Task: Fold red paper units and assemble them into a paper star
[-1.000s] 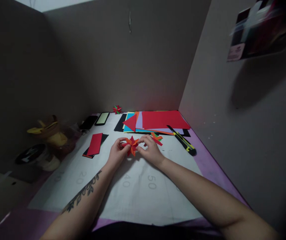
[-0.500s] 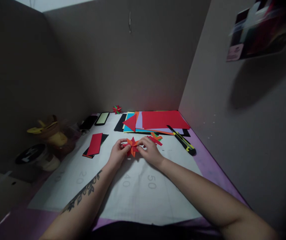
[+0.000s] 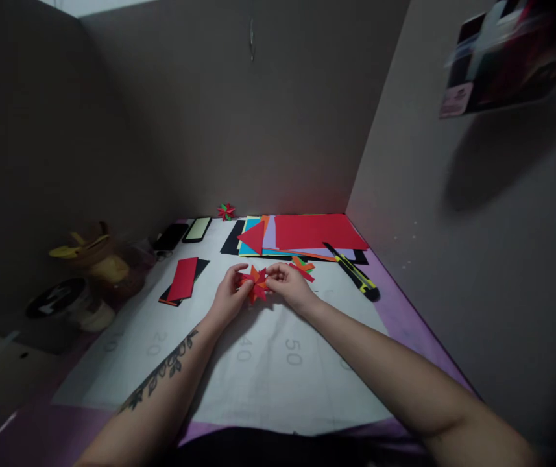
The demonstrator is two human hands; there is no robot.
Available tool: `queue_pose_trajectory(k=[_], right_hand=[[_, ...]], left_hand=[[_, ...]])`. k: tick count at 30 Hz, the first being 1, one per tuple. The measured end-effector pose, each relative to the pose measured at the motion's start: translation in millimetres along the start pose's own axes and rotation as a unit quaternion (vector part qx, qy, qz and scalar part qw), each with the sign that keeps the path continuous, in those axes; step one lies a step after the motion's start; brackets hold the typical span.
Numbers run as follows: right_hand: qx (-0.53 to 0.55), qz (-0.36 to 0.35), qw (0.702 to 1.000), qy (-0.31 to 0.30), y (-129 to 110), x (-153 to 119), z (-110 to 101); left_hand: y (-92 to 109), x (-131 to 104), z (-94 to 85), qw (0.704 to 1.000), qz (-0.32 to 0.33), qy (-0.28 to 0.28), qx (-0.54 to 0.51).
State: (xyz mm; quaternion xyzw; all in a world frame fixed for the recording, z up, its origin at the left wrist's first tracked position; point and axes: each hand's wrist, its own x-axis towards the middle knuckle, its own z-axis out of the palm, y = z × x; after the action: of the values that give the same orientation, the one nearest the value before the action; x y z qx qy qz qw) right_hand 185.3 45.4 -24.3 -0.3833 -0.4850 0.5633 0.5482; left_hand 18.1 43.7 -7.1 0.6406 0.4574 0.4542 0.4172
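A folded paper star [image 3: 257, 284] in red and orange sits between my two hands, above the white sheet. My left hand [image 3: 231, 290] pinches its left side with the thumb in front. On the opposite side, my right hand [image 3: 288, 285] grips the star's points between thumb and fingers. Just behind my right hand lie red, orange and green paper pieces [image 3: 303, 266], partly covered by it. Another star [image 3: 226, 211], red and green, rests at the back by the wall.
Stacked coloured paper [image 3: 316, 230] lies at the back, with a red triangle [image 3: 253, 239] on its left. A yellow and black cutter knife [image 3: 353, 272] is at right. Red paper rectangles [image 3: 183, 279], a phone [image 3: 197, 229] and a yellow-topped container [image 3: 97, 259] stand left.
The paper star has turned between my fingers, and its points face differently. My hands stay in nearly the same place. The whole view has shifted slightly.
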Motion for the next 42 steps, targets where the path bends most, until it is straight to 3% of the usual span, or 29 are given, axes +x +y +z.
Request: queue_pose_trajectory(k=[7,15,25,33,42], right_hand=[[-0.028,-0.029,0.998,0.045,7.3,3.7,-4.2],[-0.041,-0.035,0.997,0.062,10.8,6.1,-7.8],[-0.049,-0.016,0.998,0.026,2.4,-1.5,0.5],[-0.204,-0.152,0.967,0.021,-3.3,-5.9,-1.6],[-0.206,-0.144,0.968,-0.005,-10.8,-7.9,-1.8]], left_hand=[[-2.1,1.8,2.3,0.975,-0.118,-0.012,-0.188],[4.3,1.8,-0.1,0.951,-0.148,-0.01,-0.271],[5.4,-5.2,9.1,0.971,-0.128,-0.035,-0.197],[-1.2,-3.8,6.0,0.962,-0.147,-0.026,-0.228],[2.3,-5.7,6.5,0.96,-0.157,-0.038,-0.23]])
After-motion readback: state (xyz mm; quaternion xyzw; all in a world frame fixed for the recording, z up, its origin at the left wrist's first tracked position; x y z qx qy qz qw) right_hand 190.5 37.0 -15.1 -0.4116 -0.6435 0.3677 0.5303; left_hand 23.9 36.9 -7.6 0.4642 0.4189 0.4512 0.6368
